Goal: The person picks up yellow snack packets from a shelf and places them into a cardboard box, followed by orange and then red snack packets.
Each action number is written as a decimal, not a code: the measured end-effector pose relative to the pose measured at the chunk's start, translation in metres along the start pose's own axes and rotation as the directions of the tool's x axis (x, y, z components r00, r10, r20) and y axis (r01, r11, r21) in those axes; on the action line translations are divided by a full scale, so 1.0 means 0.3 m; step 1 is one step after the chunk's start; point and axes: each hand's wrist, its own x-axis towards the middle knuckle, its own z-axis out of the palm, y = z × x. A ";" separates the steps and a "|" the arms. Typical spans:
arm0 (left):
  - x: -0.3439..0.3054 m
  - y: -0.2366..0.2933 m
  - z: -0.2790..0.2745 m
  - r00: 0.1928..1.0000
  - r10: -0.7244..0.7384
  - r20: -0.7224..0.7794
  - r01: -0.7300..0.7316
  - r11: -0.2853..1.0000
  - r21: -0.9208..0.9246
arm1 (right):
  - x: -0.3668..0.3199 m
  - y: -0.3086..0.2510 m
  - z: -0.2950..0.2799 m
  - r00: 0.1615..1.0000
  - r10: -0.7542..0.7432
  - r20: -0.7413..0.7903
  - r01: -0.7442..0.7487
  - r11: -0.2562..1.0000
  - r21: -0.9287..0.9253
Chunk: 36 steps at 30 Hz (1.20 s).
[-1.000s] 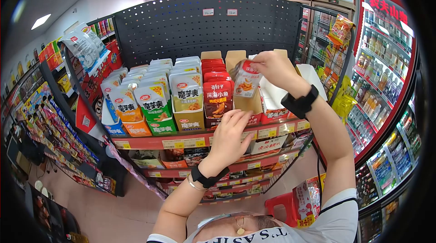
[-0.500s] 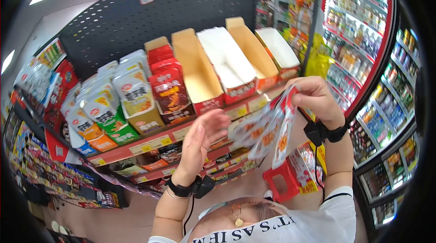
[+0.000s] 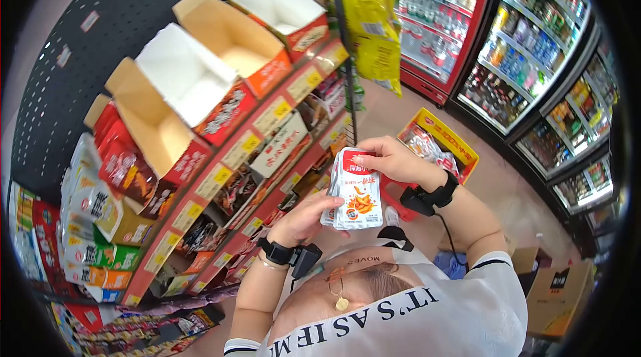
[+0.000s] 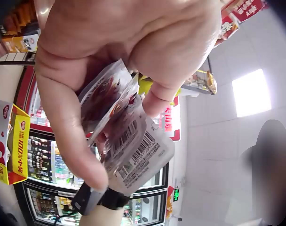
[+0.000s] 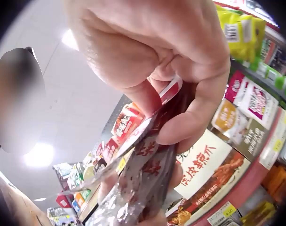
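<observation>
A small stack of red-and-white snack packets (image 3: 360,202) is held in front of the chest, with printed food pictures facing up. My right hand (image 3: 394,159) pinches the red top end between thumb and fingers. From the lower left, my left hand (image 3: 304,219) grips the stack's other side, its thumb lying on the front. In the left wrist view, several packets (image 4: 133,149) fan apart between the thumb and fingers, showing barcodes on their backs. The right wrist view has the clear, shiny packets (image 5: 145,176) hanging from the curled fingers.
Left of the hands runs a shelf with open display boxes, including a white box (image 3: 190,77) and a brown one (image 3: 157,120). Filled snack boxes (image 3: 110,223) stand farther left. A yellow-rimmed carton (image 3: 446,131) holds packets at the right, before glass-door drink fridges (image 3: 514,63).
The right hand took packets from the shelf box and brought them down to the chest. The left hand left the shelf edge and now holds them too. The view turned right.
</observation>
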 end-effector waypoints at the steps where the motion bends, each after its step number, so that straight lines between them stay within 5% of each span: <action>1: 0.031 -0.008 -0.002 0.999 -0.036 -0.038 0.037 0.999 0.028 | -0.024 0.022 -0.013 1.000 0.015 -0.021 -0.015 1.000 0.010; 7: 0.240 -0.054 0.024 0.984 -0.093 -0.149 0.116 0.982 0.151 | -0.135 0.211 -0.086 0.930 0.081 -0.358 0.036 0.950 0.309; 12: 0.414 -0.092 0.041 0.975 -0.121 -0.187 0.161 0.964 0.212 | -0.196 0.335 -0.168 0.845 0.225 -0.485 0.065 0.857 0.511; 19: 0.683 -0.101 0.055 0.950 -0.173 -0.260 0.240 0.937 0.255 | -0.279 0.451 -0.332 0.878 0.334 -0.343 -0.124 0.850 0.512; 25: 0.950 -0.180 0.054 0.908 -0.307 -0.286 0.390 0.869 0.305 | -0.334 0.679 -0.477 0.830 0.372 -0.415 -0.063 0.802 0.593; 29: 1.098 -0.254 0.031 0.862 -0.387 -0.328 0.466 0.859 0.212 | -0.385 0.816 -0.585 0.761 0.432 -0.484 -0.142 0.839 0.525; 32: 1.177 -0.291 -0.004 0.833 -0.445 -0.328 0.514 0.842 0.162 | -0.420 0.934 -0.645 0.630 0.502 -0.593 0.074 0.721 0.689; 36: 1.238 -0.341 -0.074 0.805 -0.499 -0.321 0.546 0.835 0.071 | -0.474 1.123 -0.750 0.417 0.709 -0.569 0.015 0.620 0.784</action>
